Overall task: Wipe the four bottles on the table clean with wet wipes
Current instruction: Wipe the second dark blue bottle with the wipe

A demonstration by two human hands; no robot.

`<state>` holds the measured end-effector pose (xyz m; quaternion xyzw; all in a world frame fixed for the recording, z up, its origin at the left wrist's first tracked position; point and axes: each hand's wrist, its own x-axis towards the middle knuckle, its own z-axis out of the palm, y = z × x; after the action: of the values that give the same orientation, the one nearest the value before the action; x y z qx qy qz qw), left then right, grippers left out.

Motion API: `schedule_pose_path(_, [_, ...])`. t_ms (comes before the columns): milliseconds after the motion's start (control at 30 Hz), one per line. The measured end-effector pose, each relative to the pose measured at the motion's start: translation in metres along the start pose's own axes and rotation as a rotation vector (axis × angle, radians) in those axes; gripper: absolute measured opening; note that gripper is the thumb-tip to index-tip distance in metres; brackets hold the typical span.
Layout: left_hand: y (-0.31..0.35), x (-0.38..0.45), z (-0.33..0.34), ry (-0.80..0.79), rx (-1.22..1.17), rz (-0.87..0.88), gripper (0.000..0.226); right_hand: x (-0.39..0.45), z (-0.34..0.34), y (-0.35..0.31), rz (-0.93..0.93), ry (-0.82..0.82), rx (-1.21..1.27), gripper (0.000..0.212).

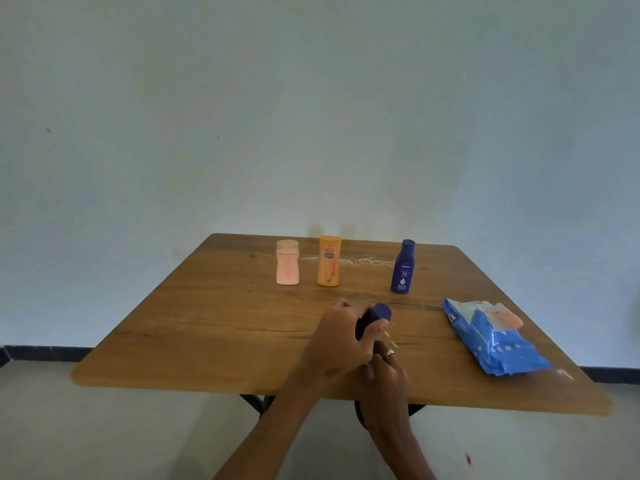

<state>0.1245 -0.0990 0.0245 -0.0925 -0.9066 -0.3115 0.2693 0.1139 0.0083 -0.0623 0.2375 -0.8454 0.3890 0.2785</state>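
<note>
The upright dark blue bottle (403, 267) at the back right reads "NIVEA"; the print on the orange bottle (329, 260) and the pink bottle (287, 262) left of it is too small to read. The blue wet wipes pack (496, 337) lies at the right, flap lifted — its lettering is illegible. The wooden bench (214, 320) carries white smears behind the bottles and stands against a pale blue-grey wall. The left hand (341, 337) grips a fourth, dark blue bottle (375, 318) near the front edge. The right hand (384, 379) sits mostly behind it — its grip cannot be told.
</note>
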Motion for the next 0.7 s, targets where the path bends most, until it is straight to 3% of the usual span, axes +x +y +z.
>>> schedule_pose_path(133, [0.0,0.012,0.001,0.082,-0.06,0.035,0.031,0.013,-0.012,-0.001,-0.058,0.033,0.071,0.016])
schedule_pose_path(467, [-0.015,0.015,0.0,0.057,-0.321,-0.111,0.018,0.036,-0.024,-0.017,-0.057,0.178,0.179,0.031])
schedule_pose_path(700, [-0.019,0.009,-0.003,-0.07,-0.54,-0.316,0.028,0.042,-0.027,-0.026,-0.012,0.211,0.335,0.032])
